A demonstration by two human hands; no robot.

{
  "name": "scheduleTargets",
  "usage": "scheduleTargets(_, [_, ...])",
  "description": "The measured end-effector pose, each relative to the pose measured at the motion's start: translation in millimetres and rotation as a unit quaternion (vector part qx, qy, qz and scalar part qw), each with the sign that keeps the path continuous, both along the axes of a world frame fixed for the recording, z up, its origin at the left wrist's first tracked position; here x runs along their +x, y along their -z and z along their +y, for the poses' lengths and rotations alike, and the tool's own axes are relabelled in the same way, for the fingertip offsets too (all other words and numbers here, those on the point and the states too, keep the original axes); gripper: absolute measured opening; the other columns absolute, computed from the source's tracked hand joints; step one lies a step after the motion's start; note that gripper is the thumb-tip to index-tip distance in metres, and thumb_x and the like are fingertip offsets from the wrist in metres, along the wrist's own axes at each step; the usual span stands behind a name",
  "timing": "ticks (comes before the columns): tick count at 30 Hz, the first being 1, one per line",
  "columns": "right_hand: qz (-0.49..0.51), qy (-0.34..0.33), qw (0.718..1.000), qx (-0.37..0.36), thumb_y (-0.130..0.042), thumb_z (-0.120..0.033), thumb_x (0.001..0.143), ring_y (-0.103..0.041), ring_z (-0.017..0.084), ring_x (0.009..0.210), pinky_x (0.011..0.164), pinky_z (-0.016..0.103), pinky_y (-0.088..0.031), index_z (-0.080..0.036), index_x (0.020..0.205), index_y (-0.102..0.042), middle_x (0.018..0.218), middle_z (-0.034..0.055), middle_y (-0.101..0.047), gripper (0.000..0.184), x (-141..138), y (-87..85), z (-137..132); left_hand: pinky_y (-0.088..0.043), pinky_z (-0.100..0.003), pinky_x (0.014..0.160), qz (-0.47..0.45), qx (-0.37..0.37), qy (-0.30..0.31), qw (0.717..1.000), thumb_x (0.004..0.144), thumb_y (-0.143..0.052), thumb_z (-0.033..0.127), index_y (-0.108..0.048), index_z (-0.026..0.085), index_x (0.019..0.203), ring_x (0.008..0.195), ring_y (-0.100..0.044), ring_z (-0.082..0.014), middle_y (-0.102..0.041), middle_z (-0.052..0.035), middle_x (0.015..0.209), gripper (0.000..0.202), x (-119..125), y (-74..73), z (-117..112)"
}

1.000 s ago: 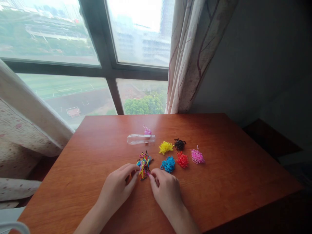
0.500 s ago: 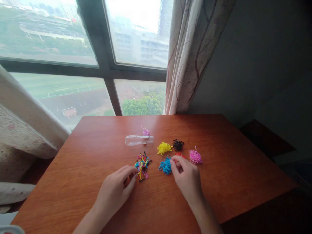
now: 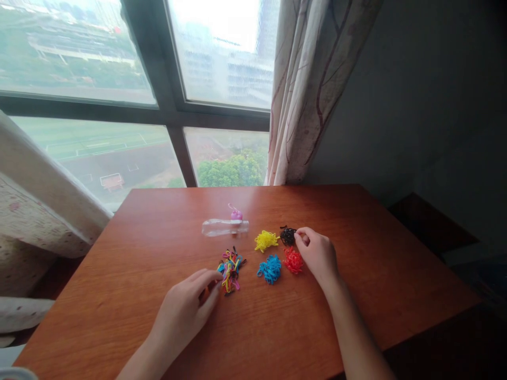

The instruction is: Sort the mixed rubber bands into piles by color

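Small loop-shaped bands lie in colour heaps on the table. My left hand (image 3: pixel 189 302) rests at the left edge of a mixed-colour heap (image 3: pixel 230 274), its thumb and fingertips bent close together; any band between them is hidden. My right hand (image 3: pixel 319 252) pinches at the right side of the black heap (image 3: pixel 288 236), and what its fingertips hold is too small to make out. Below that hand's fingers sits a red heap (image 3: pixel 293 260). A blue heap (image 3: pixel 270 269) and a yellow heap (image 3: pixel 266 241) lie between the two hands.
A clear plastic bottle (image 3: pixel 224 227) lies on its side farther back, with a pinkish-purple round object (image 3: pixel 236 215) behind it. The brown wooden table (image 3: pixel 119 264) reaches to the window (image 3: pixel 229 153); curtains (image 3: pixel 297 95) hang at both sides.
My right hand has moved from between the blue and red heaps up and right to the black one. It uncovers the red heap and now hides the pink one. The left hand stays put.
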State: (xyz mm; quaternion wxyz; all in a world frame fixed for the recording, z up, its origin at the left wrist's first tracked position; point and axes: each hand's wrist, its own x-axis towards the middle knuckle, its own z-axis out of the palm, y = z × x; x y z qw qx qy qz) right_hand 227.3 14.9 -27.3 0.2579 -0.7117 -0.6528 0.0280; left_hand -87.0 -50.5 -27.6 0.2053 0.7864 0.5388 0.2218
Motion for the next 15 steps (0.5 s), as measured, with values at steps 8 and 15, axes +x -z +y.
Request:
scheduleTargets(8, [-0.001, -0.001, 1.000, -0.005, -0.053, -0.032, 0.088, -0.060, 0.017, 0.061, 0.056, 0.026, -0.033, -0.024, 0.088, -0.071, 0.067, 0.0010, -0.067, 0.020, -2, -2.6, 1, -0.045, -0.021, 0.059, -0.012, 0.010, -0.006, 1.000, 0.092, -0.048, 0.029, -0.067, 0.024, 0.092, 0.060, -0.059, -0.0117, -0.068, 0.0014, 0.077, 0.020, 2, -2.6, 1])
scheduleTargets(15, [0.034, -0.023, 0.998, 0.037, -0.050, -0.031, 0.090, -0.062, 0.018, 0.062, 0.062, 0.026, -0.038, -0.022, 0.088, -0.071, 0.068, 0.0021, -0.068, 0.023, -16, -10.7, -16, -0.045, -0.021, 0.062, -0.004, 0.000, -0.002, 1.000, 0.092, -0.048, 0.027, -0.066, 0.025, 0.097, 0.064, -0.060, -0.0121, -0.067, 0.0018, 0.079, 0.019, 1, -0.3, -1])
